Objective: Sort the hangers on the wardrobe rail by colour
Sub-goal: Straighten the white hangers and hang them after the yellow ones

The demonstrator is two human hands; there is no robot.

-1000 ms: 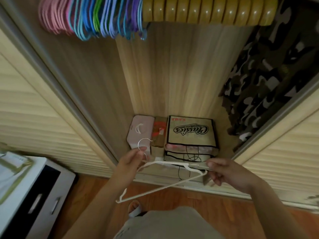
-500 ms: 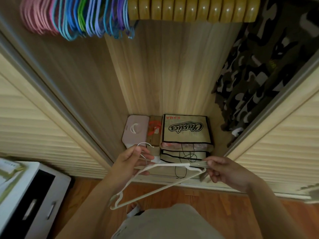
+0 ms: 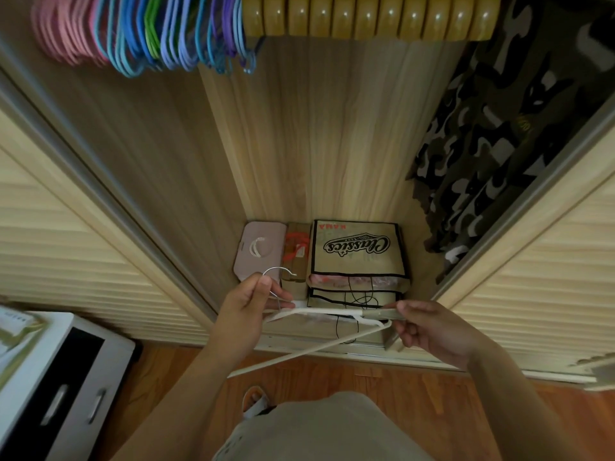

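Hangers are the job here, and one white hanger is off the rail, held low in front of the person, just this side of the wardrobe's bottom track. The left hand pinches it at the neck, thumb and fingers curled below the metal hook, which curves up over that hand. The right hand grips the hanger's other shoulder end between thumb and fingers. The hanger lies nearly flat, its lower bar slanting down toward the person's left.

Nearer than the hanger are the person's pale top and a sandalled foot on the wooden floor. Left of the hanger stands a white cabinet with drawers.

Beyond the hanger, on the wardrobe floor, sit a beige bag printed "Classics", a brown carton just left of the bag, and a pink case left of that.

High above the hanger, at the top of the view, pink hangers hang furthest left, then blue, green and purple hangers mixed together, then a row of wooden hangers. A camouflage garment hangs above and right of the hanger.
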